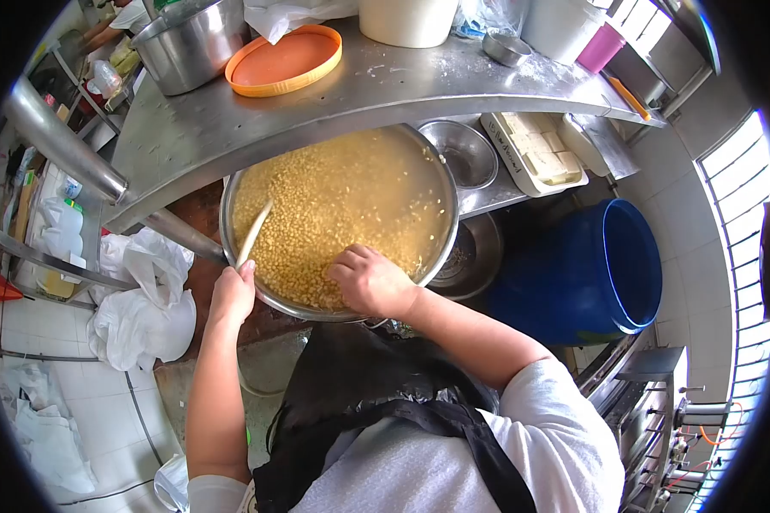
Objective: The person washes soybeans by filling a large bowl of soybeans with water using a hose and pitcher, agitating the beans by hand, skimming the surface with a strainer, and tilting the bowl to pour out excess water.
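Observation:
A large round metal basin (pixel 451 192) holds a mass of yellow kernels (pixel 299 248), which look like corn, under cloudy water. At the basin's left rim, my left hand (pixel 233 295) is closed around a pale, hose-like tube (pixel 254 231), whose upper end points into the basin. My right hand (pixel 372 282) reaches over the near rim with its fingers curled down among the kernels. Its fingertips are partly hidden, so the amount they grasp does not show.
A steel shelf (pixel 385 85) overhangs the basin's far side, bearing an orange lid (pixel 284 60) and a metal pot (pixel 192 47). Right of the basin are a metal bowl (pixel 462 154), a tray of white blocks (pixel 535 154) and a blue barrel (pixel 565 274). White bags (pixel 145 291) lie left.

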Demonstrator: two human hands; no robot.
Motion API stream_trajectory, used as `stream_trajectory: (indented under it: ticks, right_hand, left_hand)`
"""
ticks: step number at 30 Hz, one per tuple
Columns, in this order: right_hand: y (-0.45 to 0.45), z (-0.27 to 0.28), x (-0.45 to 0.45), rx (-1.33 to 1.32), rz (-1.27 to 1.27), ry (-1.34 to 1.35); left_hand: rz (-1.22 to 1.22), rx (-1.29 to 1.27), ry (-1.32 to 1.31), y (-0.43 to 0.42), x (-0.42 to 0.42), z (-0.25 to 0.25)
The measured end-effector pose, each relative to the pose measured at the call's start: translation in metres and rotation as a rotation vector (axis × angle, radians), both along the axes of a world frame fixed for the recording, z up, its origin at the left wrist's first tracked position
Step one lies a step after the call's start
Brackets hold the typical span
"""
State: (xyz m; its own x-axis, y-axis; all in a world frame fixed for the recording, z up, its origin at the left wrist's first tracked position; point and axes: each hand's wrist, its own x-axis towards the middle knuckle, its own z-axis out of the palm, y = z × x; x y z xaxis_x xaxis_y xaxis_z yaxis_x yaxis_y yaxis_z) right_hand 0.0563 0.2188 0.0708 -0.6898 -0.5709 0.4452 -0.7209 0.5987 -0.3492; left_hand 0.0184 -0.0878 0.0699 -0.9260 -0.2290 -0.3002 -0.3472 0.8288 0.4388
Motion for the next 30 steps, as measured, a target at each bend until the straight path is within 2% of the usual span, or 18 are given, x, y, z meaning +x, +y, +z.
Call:
stream_trajectory:
  ticks: [2, 6, 8, 10, 13, 14, 15, 17, 19, 22, 27, 30]
  right_hand:
    - [0.0, 0.006, 0.006, -0.021, -0.004, 0.005]
    - [-0.015, 0.003, 0.027, -0.088, 0.181, 0.049]
    - [-0.019, -0.006, 0.03, 0.095, 0.297, 0.03]
    - [-0.019, -0.01, 0.03, 0.079, 0.267, 0.018]
    - [-0.003, -0.005, 0.019, 0.013, 0.152, 0.033]
    - [0.007, -0.009, 0.006, -0.081, 0.142, 0.009]
    - [0.018, -0.006, -0.004, -0.132, 0.038, 0.035]
    - [0.058, -0.013, -0.043, -0.07, -0.085, 0.32]
    - [0.094, 0.009, -0.068, -0.09, -0.319, 0.282]
    - [0.145, 0.008, -0.114, -0.05, -0.507, 0.128]
    - [0.18, -0.036, -0.165, -0.002, -0.604, -0.095]
    - [0.178, -0.049, -0.168, 0.054, -0.607, -0.057]
  left_hand:
    - [-0.003, -0.008, 0.001, -0.001, -0.001, 0.0]
    - [0.008, -0.022, -0.004, 0.002, 0.0, 0.002]
    - [0.025, -0.007, -0.01, 0.006, 0.002, 0.006]
    - [0.042, 0.006, -0.017, 0.006, 0.002, 0.007]
    - [0.017, -0.016, 0.007, 0.003, 0.002, 0.003]
    - [0.022, -0.01, -0.001, 0.004, 0.001, 0.004]
    - [0.026, -0.004, -0.009, 0.005, 0.001, 0.004]
    - [0.02, -0.012, -0.001, 0.002, -0.001, -0.002]
    - [0.02, -0.021, 0.008, 0.003, 0.001, 0.0]
    - [0.053, -0.005, -0.02, 0.017, 0.006, 0.022]
    - [0.088, 0.003, -0.074, 0.023, 0.007, 0.033]
    - [0.042, -0.006, -0.026, 0.008, 0.002, 0.009]
